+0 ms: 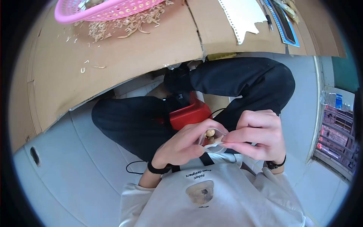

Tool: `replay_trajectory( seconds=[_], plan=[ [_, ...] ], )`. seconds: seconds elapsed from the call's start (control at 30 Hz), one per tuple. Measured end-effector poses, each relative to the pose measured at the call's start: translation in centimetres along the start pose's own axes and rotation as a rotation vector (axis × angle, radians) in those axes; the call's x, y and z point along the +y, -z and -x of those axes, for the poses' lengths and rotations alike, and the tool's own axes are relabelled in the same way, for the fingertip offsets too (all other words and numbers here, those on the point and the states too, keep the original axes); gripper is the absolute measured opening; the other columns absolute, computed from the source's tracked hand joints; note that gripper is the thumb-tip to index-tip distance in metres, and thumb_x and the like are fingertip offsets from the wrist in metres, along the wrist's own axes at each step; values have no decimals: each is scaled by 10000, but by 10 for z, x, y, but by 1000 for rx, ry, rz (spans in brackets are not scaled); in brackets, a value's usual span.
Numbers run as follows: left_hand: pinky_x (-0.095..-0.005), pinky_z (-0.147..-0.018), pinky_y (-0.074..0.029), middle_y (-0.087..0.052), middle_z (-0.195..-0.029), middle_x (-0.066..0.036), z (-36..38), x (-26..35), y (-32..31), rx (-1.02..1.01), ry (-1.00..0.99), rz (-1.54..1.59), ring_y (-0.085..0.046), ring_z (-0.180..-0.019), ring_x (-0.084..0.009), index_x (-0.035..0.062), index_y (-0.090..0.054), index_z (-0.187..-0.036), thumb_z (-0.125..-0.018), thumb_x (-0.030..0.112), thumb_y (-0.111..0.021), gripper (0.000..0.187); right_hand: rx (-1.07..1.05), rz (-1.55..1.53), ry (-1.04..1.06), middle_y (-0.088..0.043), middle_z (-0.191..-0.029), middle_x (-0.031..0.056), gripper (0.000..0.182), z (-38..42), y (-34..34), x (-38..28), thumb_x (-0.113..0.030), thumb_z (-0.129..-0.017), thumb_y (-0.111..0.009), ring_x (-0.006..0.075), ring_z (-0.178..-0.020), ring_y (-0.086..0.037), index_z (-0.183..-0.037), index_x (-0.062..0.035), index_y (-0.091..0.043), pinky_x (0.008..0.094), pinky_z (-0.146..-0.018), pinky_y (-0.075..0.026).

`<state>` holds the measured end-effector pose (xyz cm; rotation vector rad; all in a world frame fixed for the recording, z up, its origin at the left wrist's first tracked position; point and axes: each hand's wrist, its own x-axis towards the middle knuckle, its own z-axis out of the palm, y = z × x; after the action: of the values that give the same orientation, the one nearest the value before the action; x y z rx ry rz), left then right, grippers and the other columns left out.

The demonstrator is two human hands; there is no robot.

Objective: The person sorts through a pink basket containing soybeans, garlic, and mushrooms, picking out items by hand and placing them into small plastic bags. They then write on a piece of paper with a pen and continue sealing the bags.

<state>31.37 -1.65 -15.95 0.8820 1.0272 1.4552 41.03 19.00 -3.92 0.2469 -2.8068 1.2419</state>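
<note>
A small clear plastic bag (216, 149) is held in front of the white shirt, with round tan pieces (210, 132) visible inside its mouth. My left hand (185, 143) curls around the bag's left side, its thumb and fingers on the plastic. On the other side, my right hand (259, 134) pinches the bag's rim between thumb and fingers. The bottom of the bag is hard to make out.
A cardboard-covered table (132, 56) spans the top, bearing a pink basket (109, 10), scattered tan curly bits (100, 31), torn paper (242, 17), a pen (269, 22) and a phone (285, 28). A red object (191, 115) lies between the legs.
</note>
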Motion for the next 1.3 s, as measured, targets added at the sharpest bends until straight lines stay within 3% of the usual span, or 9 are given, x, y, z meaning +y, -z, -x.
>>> replay_trajectory(
  seconds=[0.1,0.23,0.33,0.43,0.5,0.93,1.0,1.17,1.3],
  plan=[
    [-363,-976,-527,-693,-1151,-191,-7,5,1,-17,-8,-44,-712,-1087,-304,-47,-554,-1349,-811,334,-513,660,-72,80,-8,-533,-733,4,126,-2,4,-3,-145,-799,-851,185,-567,-561,-912,-115,-802,341,-487,-435],
    [-355,-955,-525,-690,-1143,-183,-10,-6,-1,-1,-19,-85,-706,-1063,-286,-47,-551,-1348,-831,304,-512,625,-231,145,-7,-546,-741,23,120,-8,11,-5,-154,-865,-804,216,-582,-584,-978,-114,-801,361,-510,-463],
    [-346,-938,-522,-683,-1139,-173,-8,-14,-5,6,4,-30,-695,-1040,-269,-44,-546,-1349,-919,325,-491,569,-365,114,-141,-590,-766,40,147,-3,14,0,-155,-915,-763,238,-607,-612,-1048,-102,-797,384,-532,-484],
    [-344,-954,-512,-677,-1147,-166,-8,-20,-14,47,-6,38,-686,-1050,-251,-53,-539,-1362,-1054,537,-441,673,-359,96,-201,-616,-783,60,179,-2,17,-2,-154,-931,-760,256,-614,-619,-1091,-79,-791,382,-545,-497],
    [-310,-695,-464,-656,-961,-79,-9,-31,-19,150,-208,104,-598,-768,-170,3,-564,-1335,-1080,574,-466,633,-316,21,-199,-643,-802,71,216,-2,19,-4,-167,-950,-759,255,-616,-625,-1139,-66,-788,370,-551,-500],
    [-307,-828,-482,-676,-1054,-92,2,-28,-17,147,-252,166,-616,-881,-181,-8,-577,-1337,-1092,543,-428,621,-341,-76,-214,-684,-808,65,326,-4,10,-15,-232,-946,-791,244,-606,-641,-1239,-89,-784,362,-546,-512],
    [-352,-1003,-493,-679,-1178,-139,3,-21,-14,101,-120,136,-681,-1092,-224,-56,-546,-1368,-980,883,-327,1040,-370,-54,-192,-694,-814,68,331,-2,9,-12,-232,-945,-792,247,-606,-644,-1240,-83,-781,364,-548,-514],
    [-326,-949,-492,-661,-1113,-111,3,-32,-13,91,-156,116,-653,-1011,-200,-32,-551,-1355,-1052,752,-339,867,-380,-39,-129,-659,-772,56,386,2,5,-7,-234,-912,-831,210,-590,-626,-1251,-59,-769,339,-536,-496],
    [-301,-928,-487,-643,-1103,-89,4,-31,-20,172,-219,265,-639,-957,-187,-14,-548,-1345,-1133,619,-304,711,-94,-73,-314,-594,-861,17,546,5,-2,-3,-260,-763,-971,81,-559,-468,-1192,-42,-712,246,-506,-367]
  ],
)
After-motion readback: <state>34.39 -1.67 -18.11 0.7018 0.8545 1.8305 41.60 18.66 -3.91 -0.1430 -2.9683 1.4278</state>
